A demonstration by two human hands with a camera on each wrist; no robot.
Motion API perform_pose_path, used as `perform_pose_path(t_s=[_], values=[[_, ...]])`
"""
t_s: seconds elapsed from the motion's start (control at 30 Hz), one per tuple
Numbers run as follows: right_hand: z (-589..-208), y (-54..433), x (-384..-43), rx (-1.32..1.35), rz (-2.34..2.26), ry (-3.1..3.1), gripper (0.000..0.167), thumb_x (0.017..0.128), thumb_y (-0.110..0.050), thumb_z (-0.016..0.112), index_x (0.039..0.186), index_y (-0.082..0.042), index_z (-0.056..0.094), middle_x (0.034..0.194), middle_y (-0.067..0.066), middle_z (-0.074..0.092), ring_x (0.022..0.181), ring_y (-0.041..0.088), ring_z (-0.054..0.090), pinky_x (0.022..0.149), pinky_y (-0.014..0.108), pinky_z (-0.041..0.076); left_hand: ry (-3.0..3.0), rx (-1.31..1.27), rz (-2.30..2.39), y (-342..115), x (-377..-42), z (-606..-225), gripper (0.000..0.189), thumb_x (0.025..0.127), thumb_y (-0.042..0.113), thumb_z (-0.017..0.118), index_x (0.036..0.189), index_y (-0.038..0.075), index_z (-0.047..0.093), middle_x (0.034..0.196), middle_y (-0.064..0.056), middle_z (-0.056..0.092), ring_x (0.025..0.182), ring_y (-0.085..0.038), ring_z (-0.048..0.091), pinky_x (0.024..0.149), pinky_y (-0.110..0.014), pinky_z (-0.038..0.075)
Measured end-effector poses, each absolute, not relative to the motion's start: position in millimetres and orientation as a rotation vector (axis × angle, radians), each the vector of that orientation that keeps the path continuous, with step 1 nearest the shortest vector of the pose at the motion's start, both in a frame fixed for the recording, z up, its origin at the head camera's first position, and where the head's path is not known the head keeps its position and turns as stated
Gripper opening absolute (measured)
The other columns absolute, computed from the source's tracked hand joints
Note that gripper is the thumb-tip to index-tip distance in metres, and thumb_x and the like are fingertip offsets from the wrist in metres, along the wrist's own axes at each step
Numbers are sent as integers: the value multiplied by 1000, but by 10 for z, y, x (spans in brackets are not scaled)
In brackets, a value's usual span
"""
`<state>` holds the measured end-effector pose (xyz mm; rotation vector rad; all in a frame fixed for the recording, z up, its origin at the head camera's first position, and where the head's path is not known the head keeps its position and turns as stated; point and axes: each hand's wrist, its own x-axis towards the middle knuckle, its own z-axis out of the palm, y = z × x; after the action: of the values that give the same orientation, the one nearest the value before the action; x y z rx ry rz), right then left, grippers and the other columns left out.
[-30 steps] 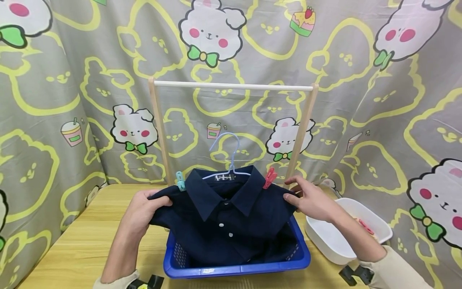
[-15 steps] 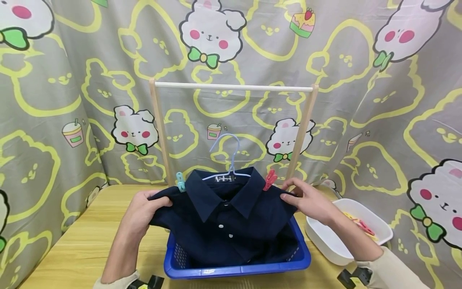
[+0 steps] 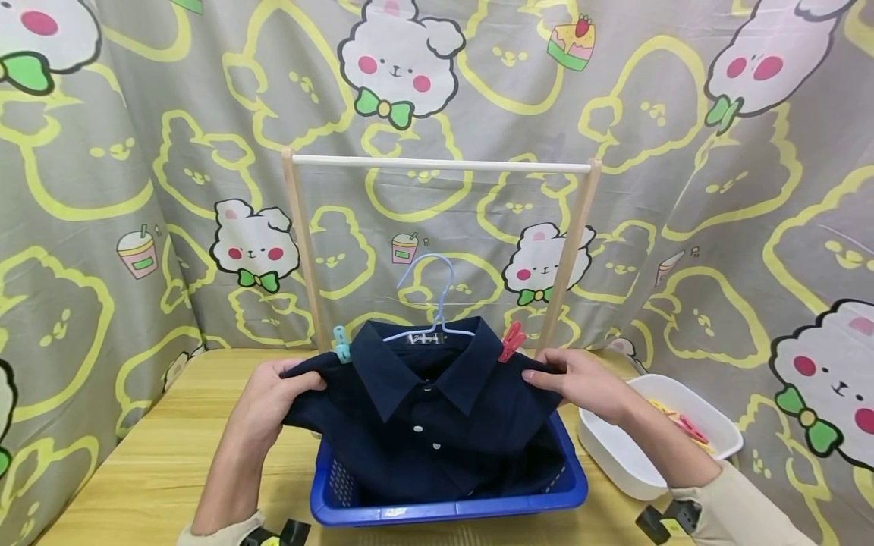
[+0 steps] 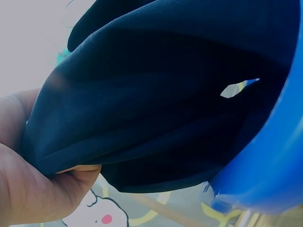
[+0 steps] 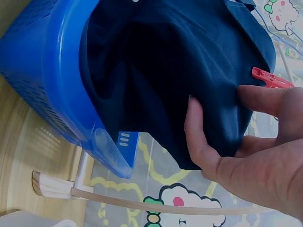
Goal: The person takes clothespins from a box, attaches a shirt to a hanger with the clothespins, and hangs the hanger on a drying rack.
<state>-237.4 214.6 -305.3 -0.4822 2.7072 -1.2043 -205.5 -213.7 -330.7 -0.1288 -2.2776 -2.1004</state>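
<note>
Head view: to the left of the blue basket (image 3: 451, 513), the left hand (image 3: 271, 390) pinches one shoulder of the dark shirt (image 3: 382, 447) between thumb and fingers. If that pinch slackened, the shoulder would probably sag towards the basket and drag the collar askew.

Above the basket's left part, a teal clip (image 3: 341, 345) sits on the shirt beside the collar; a hard outward pull on the cloth could pop it off.

The shirt's collar stands above the basket while its lower folds lie inside, where a lift might snag them on the rim or tip the basket. The hanger (image 3: 440, 311) shows in the collar over the basket's middle, its hook free of the rack's bar (image 3: 437, 163) behind. With nothing hooked, letting go would likely drop everything into the basket.

Over the basket's right part, a red clip (image 3: 511, 341) could slip likewise. Just beyond it, the right hand (image 3: 587, 383) grasps the other shoulder; uneven tugging could skew the shirt on the hanger.

Right of the basket, a white tub (image 3: 617, 455) of spare clips (image 3: 690, 428) lies under the right forearm, which could knock it.
</note>
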Motion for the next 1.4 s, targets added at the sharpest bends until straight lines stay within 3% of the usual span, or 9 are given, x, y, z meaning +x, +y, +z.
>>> perform_pose_path(t_s=[0.4, 0.63, 0.77, 1.07, 1.2, 1.4], values=[[-3081, 2184, -2379, -544, -1324, 2529, 34, 102, -34, 60, 90, -2, 61, 87, 9, 58, 86, 26, 59, 76, 36, 50, -2293, -112, -2101, -2123, -2060, -3288, 20, 87, 3, 67, 69, 11, 69, 65, -1, 71, 61, -19, 71, 63, -32, 58], [-3070, 2224, -2396, -568, -1347, 2478, 35, 102, -34, 59, 108, -2, 72, 97, 9, 72, 94, 23, 66, 89, 35, 50, -2278, -148, -2123, -2142, -2059, -3298, 18, 88, 2, 66, 73, 11, 71, 67, -1, 72, 60, -19, 72, 62, -32, 59], [-3050, 2237, -2381, -565, -1382, 2437, 34, 101, -30, 61, 112, -1, 73, 100, 10, 75, 97, 22, 68, 92, 36, 50, -2269, -174, -2150, -2150, -2059, -3297, 19, 89, 1, 65, 73, 10, 72, 67, -2, 72, 60, -19, 72, 61, -32, 59], [-3077, 2131, -2358, -437, -1378, 2660, 29, 95, -25, 61, 85, -3, 77, 81, 2, 74, 83, 14, 66, 81, 27, 52, -2271, -186, -2155, -2120, -2065, -3297, 19, 88, 0, 65, 73, 10, 72, 68, -2, 72, 60, -18, 71, 61, -30, 59], [-3111, 2104, -2363, -397, -1408, 2725, 31, 96, -24, 58, 86, -3, 79, 81, 2, 74, 81, 12, 65, 77, 27, 52, -2274, -193, -2163, -2118, -2066, -3298, 19, 88, 0, 65, 74, 11, 73, 69, -2, 72, 60, -17, 71, 61, -30, 59], [-3147, 2084, -2369, -379, -1429, 2798, 33, 98, -21, 54, 90, -3, 81, 97, 7, 78, 89, 9, 67, 81, 26, 53, -2280, -211, -2171, -2141, -2068, -3300, 20, 88, 1, 65, 72, 12, 71, 68, -1, 72, 60, -17, 72, 61, -30, 59]])
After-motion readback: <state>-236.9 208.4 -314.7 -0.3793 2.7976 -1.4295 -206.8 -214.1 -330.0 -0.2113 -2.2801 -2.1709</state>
